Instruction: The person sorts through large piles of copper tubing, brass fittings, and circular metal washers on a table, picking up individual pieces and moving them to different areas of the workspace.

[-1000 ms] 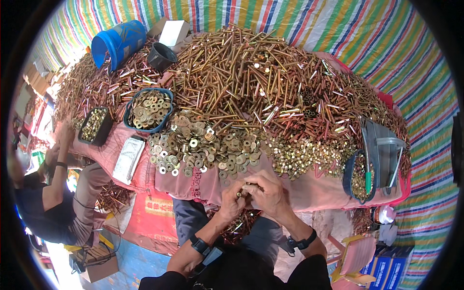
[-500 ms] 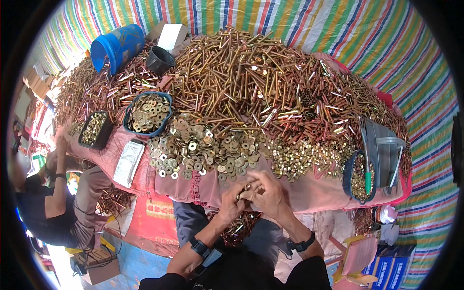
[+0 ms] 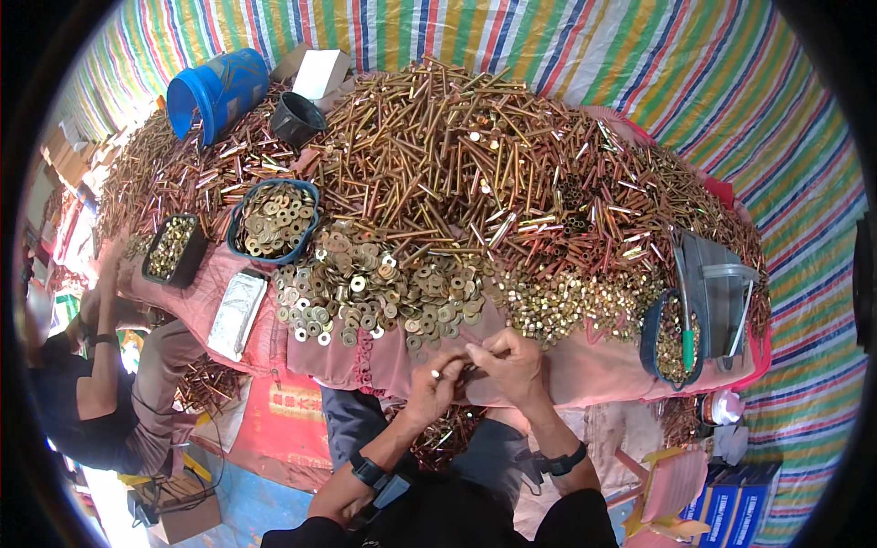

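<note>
Close together at the near edge of the cloth-covered work surface, both my hands are closed. My left hand (image 3: pixel 433 391) grips a slim metal bolt (image 3: pixel 436 374), whose bright round end shows between the fingers. The fingers of my right hand (image 3: pixel 512 367) are pinched beside it, at the bolt's other side; what lies between them is mostly hidden. Just beyond my hands spreads a heap of flat round washers (image 3: pixel 365 283). To the right of these lies a pile of small brassy nuts (image 3: pixel 571 301). A large mound of brass-coloured bolts and tubes (image 3: pixel 438 155) rises behind.
A blue-rimmed tub of washers (image 3: pixel 312 239), a black tray of nuts (image 3: pixel 190 260) and a silver block (image 3: pixel 237 313) stand left. Right are a nut-filled basket (image 3: pixel 650 352) and a grey scoop-like container (image 3: pixel 717 265). A blue bucket (image 3: pixel 215 96) lies far left. Another person (image 3: pixel 100 384) sits left.
My hands have turned and shifted slightly; my right fingers have closed in from a looser pose. The bolt's bright end now points out of my left hand. The view has moved slightly.
</note>
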`<state>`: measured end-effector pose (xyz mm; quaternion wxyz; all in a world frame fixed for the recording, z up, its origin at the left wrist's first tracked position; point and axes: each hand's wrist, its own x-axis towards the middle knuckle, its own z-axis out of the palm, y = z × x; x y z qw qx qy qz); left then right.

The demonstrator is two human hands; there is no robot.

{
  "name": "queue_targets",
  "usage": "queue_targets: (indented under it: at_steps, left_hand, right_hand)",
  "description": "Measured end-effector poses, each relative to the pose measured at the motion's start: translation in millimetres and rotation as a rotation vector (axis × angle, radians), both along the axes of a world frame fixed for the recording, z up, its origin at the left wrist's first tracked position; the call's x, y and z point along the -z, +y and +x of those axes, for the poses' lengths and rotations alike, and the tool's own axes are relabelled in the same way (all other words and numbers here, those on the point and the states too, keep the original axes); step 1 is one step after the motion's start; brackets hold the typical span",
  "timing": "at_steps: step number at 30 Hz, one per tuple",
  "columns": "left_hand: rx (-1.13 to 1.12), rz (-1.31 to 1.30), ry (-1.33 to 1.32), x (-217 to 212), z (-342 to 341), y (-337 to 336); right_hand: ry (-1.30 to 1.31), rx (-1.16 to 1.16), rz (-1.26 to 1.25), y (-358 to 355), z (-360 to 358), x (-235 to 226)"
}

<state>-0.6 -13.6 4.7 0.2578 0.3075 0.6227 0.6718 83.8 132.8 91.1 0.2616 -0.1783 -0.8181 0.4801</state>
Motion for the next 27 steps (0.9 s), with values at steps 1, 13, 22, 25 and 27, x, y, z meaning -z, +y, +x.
queue_targets:
  at_steps: [1,13,22,25,27]
  left_hand:
    - [-0.044,0.079,-0.031,-0.1,-1.6,3.4]
    - [0.037,0.071,0.049,-6.6,0.7,7.4]
    - [0.072,0.102,0.011,4.3,0.9,4.6]
    - [0.054,0.098,-0.021,8.2,-1.8,6.6]
    - [0.043,0.100,-0.077,7.8,-2.7,6.7]
  right_hand:
    - [-0.097,-0.046,-0.105,9.4,2.7,-1.7]
    - [-0.223,0.240,0.480,103.4,-90.6,8.8]
    - [-0.432,0.032,0.742,114.9,-128.9,12.8]
    - [-0.401,0.036,0.690,115.3,-128.5,11.7]
    - [-0.344,0.053,0.557,108.6,-110.0,8.0]
